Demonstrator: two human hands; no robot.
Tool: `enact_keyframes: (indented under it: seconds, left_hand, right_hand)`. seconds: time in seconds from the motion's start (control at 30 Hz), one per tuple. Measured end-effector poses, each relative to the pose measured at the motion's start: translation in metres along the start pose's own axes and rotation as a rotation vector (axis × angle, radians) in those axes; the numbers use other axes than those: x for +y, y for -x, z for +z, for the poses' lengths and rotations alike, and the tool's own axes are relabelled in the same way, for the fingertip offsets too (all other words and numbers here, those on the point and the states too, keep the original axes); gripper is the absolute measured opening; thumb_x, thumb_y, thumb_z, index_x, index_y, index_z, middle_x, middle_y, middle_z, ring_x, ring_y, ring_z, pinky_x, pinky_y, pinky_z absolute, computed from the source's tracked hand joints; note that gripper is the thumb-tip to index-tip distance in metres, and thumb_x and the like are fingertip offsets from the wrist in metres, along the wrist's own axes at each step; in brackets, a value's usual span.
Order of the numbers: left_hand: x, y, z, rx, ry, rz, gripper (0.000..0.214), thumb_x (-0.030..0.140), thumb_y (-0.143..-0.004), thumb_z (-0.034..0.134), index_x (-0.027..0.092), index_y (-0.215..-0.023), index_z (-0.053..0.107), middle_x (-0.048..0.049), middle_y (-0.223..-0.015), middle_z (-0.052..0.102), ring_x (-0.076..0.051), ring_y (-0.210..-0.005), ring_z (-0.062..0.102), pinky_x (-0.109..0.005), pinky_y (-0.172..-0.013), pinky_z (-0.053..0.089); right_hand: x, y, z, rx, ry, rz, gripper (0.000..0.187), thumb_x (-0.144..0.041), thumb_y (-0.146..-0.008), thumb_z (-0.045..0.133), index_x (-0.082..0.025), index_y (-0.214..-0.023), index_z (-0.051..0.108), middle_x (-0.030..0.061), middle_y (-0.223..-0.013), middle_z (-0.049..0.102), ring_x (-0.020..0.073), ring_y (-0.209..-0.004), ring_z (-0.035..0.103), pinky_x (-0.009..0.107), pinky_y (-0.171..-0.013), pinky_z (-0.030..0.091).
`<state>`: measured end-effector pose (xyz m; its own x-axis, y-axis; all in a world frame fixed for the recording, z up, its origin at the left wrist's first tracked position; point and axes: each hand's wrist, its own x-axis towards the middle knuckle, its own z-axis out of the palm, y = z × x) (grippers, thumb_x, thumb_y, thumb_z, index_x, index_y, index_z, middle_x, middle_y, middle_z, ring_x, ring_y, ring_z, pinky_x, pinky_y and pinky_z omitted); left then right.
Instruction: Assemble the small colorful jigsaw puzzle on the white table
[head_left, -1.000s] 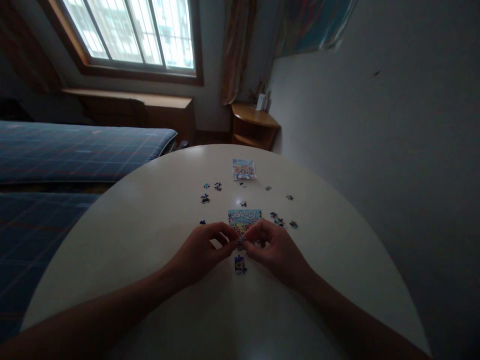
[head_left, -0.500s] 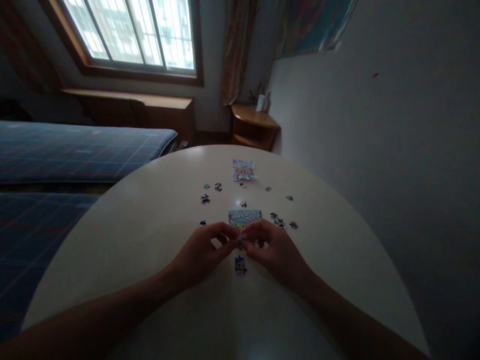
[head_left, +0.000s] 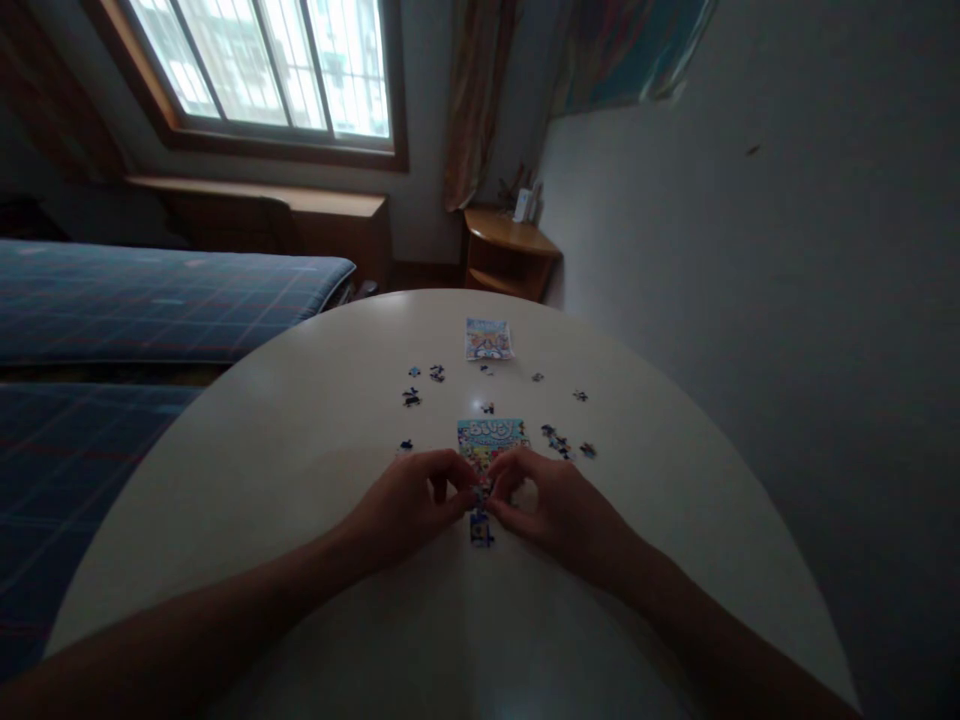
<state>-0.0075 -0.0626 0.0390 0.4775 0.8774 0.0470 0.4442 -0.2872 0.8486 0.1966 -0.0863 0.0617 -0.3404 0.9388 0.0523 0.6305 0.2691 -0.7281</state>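
My left hand [head_left: 424,495] and my right hand [head_left: 544,500] meet over the white round table, thumbs and forefingers closed in a pinch. Between the fingertips is a small jigsaw piece [head_left: 481,494], partly hidden by them. Just below it lies a joined blue jigsaw section [head_left: 481,531], close to or touching the held piece; I cannot tell which. Behind my fingers is a colourful picture sheet [head_left: 493,432] with "Bluey" lettering, its lower part covered. Right of it lies a cluster of jigsaw pieces [head_left: 556,441], with a single piece [head_left: 588,450] beside it.
More loose pieces lie at the left [head_left: 412,397] and far side [head_left: 437,373] of the round table [head_left: 300,470]. A small printed packet [head_left: 488,340] rests near the far edge. A mattress [head_left: 165,305] stands left, a wall [head_left: 675,230] right, and a corner shelf [head_left: 510,232] beyond.
Both hands have come slightly nearer to me with the piece, down toward the joined blue section. More of the picture sheet shows behind the fingers.
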Motion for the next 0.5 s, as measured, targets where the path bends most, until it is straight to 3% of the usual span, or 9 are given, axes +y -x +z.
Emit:
enact_keyframes:
  seconds: [0.17, 0.5]
  left_hand:
    - [-0.004, -0.001, 0.003, 0.006, -0.059, -0.053, 0.011, 0.024, -0.079, 0.062, 0.018, -0.084, 0.070, 0.0017, -0.071, 0.068, -0.011, -0.058, 0.053, -0.022, -0.058, 0.040]
    - [0.002, 0.002, 0.005, 0.026, -0.295, -0.123, 0.012, 0.028, -0.081, 0.064, 0.023, -0.083, 0.074, 0.0018, -0.067, 0.068, -0.013, -0.057, 0.055, -0.025, -0.059, 0.037]
  right_hand:
    - [0.002, 0.006, 0.000, -0.035, 0.262, -0.103, 0.022, -0.020, -0.072, 0.079, -0.019, -0.076, 0.058, -0.0002, -0.076, 0.064, 0.0164, -0.075, 0.058, 0.029, -0.070, 0.041]
    - [0.006, 0.005, 0.008, -0.104, 0.342, -0.129, 0.025, -0.026, -0.072, 0.083, -0.019, -0.079, 0.060, -0.0003, -0.082, 0.066, 0.0176, -0.080, 0.057, 0.030, -0.072, 0.038]
